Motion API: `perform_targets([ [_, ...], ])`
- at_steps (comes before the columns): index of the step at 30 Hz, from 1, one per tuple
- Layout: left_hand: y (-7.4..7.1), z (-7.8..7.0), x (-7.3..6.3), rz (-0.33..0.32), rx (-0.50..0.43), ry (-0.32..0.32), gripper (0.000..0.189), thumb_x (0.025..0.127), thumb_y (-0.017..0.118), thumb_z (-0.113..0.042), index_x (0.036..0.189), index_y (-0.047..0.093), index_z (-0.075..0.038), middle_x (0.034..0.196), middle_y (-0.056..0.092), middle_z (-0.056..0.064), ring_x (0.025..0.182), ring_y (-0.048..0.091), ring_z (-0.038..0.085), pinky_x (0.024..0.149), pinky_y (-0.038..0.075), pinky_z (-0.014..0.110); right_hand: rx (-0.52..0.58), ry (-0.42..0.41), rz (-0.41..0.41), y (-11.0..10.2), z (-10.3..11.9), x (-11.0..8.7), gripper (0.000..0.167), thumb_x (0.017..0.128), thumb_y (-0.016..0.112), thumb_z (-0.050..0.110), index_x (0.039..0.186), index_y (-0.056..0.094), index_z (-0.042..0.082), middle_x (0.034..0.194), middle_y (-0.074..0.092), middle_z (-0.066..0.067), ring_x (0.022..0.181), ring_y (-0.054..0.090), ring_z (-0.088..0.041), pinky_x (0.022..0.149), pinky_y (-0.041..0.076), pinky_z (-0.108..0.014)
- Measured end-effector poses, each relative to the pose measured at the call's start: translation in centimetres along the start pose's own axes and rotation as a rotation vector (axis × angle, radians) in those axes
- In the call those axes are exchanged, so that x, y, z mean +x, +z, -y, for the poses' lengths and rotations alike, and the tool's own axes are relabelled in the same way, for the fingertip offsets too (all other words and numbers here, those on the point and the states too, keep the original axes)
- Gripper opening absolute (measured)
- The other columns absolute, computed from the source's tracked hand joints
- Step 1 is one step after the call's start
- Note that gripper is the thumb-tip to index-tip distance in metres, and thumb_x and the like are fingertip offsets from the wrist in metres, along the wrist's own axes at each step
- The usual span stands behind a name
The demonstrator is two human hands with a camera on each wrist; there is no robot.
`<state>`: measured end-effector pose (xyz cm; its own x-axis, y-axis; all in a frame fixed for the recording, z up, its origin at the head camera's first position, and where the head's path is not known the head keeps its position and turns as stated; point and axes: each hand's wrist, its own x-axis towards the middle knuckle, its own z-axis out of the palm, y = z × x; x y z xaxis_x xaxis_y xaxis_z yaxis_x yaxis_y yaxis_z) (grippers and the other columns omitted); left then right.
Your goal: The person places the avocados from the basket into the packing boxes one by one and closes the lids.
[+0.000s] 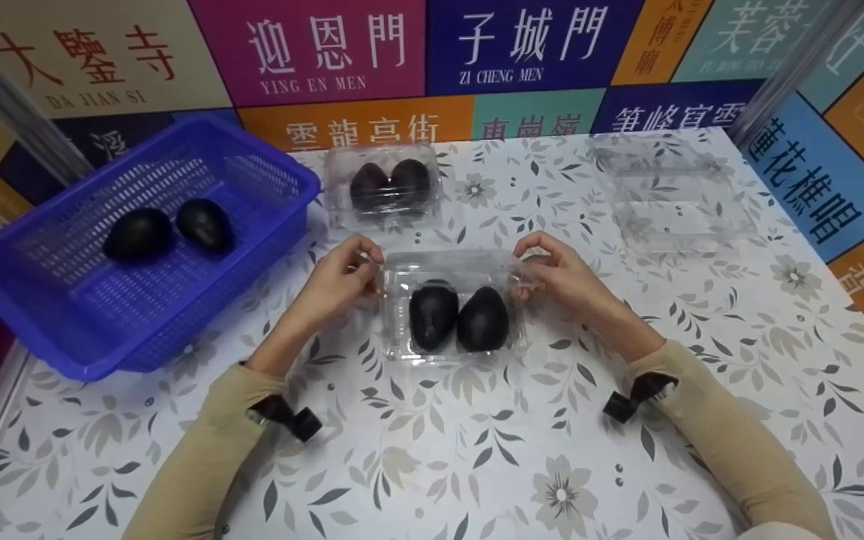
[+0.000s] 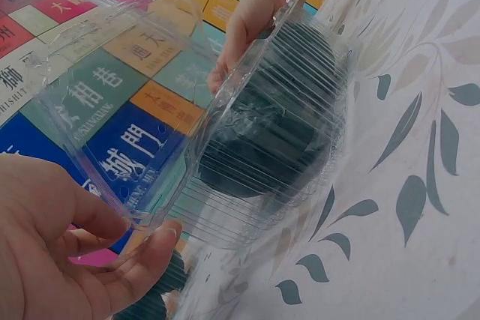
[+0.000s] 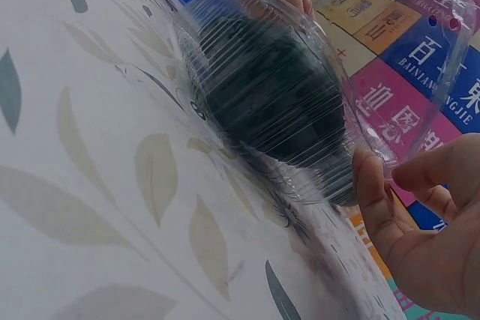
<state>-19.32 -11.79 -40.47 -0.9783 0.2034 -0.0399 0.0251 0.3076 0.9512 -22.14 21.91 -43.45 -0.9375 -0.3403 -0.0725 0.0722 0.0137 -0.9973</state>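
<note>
A clear plastic clamshell box (image 1: 394, 349) with two dark avocados (image 1: 433, 315) side by side in it sits on the table between my hands. Its lid (image 2: 71, 136) stands raised at the far side. My left hand (image 1: 342, 274) pinches the box's far left corner near the hinge, thumb and fingertips meeting at the plastic edge. At the opposite far corner, my right hand (image 1: 563, 281) pinches the edge likewise, as the right wrist view shows with its fingertips (image 3: 367, 174) on the plastic.
To the left stands a blue plastic basket (image 1: 252, 296) holding two more avocados (image 1: 138, 234). Behind the box is another clamshell (image 1: 338, 214) containing two avocados. An open clamshell without fruit (image 1: 679, 217) lies at the far right. Printed panels (image 1: 327, 45) wall off the table's back.
</note>
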Motion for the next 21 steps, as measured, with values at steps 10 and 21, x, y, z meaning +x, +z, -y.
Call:
perform_targets([
  [10,-0.09,-0.21,-0.12,0.007,0.004,-0.027,0.010,0.103,0.049,-0.005,0.108,0.057,-0.003,0.096,0.060,0.026,0.082,0.064,0.039,0.074,0.059,0.048,0.192,0.063,0.007,0.19,0.51,-0.17,0.005,0.102,0.052,0.002,0.104,0.056,0.005,0.086,0.059,-0.005,0.067,0.059,-0.012,0.063,0.056,-0.025],
  [21,-0.56,-0.24,-0.33,0.107,0.037,-0.077,0.023,0.103,0.055,-0.015,0.117,0.052,0.004,0.090,0.063,0.015,0.075,0.065,0.025,0.073,0.059,0.041,0.087,0.121,0.053,-0.39,0.60,-0.25,0.029,0.099,0.064,0.008,0.122,0.052,-0.006,0.078,0.057,-0.002,0.068,0.053,-0.011,0.062,0.049,-0.025],
])
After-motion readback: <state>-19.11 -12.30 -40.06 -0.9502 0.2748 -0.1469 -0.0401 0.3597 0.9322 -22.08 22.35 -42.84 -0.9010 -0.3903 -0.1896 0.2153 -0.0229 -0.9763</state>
